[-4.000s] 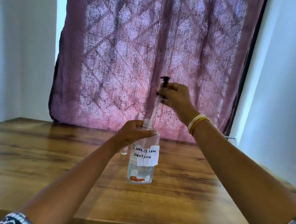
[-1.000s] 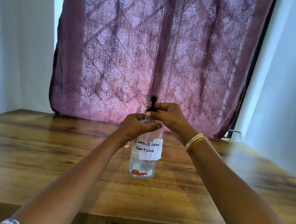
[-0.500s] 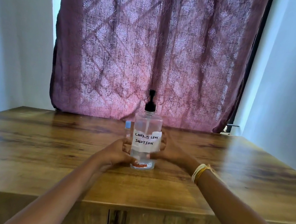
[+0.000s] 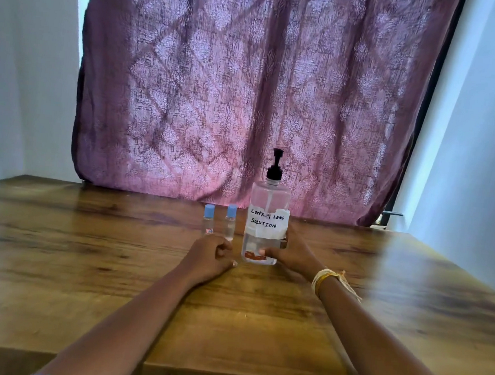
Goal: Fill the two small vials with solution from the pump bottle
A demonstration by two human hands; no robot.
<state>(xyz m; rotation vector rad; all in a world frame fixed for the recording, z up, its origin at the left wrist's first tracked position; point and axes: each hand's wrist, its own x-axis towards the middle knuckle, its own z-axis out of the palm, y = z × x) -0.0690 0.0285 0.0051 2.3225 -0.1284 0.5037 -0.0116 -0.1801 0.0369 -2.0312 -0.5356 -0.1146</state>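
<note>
The right hand [image 4: 291, 256] is wrapping its grip around the pump bottle [image 4: 265, 222], steadying it beside 2 capped vials [image 4: 219, 221]; the left hand [image 4: 209, 256] is resting loosely curled, holding nothing, on the counter [image 4: 82, 262].

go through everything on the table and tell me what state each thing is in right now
pump bottle: upright, pump head screwed on, partly full of clear liquid.
left vial: upright, blue cap on.
right vial: upright, blue cap on, clear liquid inside.
right hand: grips the pump bottle's base.
left hand: loosely curled on the table, holds nothing.
</note>
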